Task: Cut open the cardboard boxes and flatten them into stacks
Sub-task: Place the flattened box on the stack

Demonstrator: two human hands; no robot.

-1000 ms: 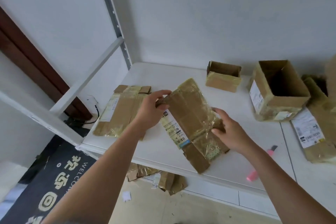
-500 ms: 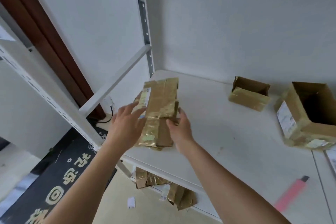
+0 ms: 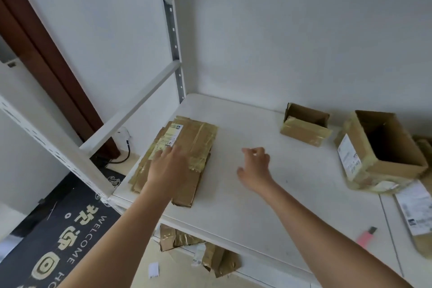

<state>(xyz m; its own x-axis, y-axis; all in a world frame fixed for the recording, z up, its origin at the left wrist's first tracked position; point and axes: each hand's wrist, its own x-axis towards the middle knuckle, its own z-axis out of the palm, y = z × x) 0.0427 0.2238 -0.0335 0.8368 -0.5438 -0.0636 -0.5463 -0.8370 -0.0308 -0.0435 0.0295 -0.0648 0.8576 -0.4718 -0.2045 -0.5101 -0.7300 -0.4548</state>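
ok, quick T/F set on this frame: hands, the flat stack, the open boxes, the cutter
1. The left hand lies flat on the flattened cardboard stack. True.
2. The right hand grips the pink cutter. False: the hand holds nothing and hovers over the white table; the cutter lies alone near the table's front right.
3. The small open box stands near the back wall, apart from the stack. True.
4. The large open box is already flattened. False: it still has its shape, lying with its opening in view.
5. The stack lies at the table's right end. False: it lies at the left end, beside the shelf frame.
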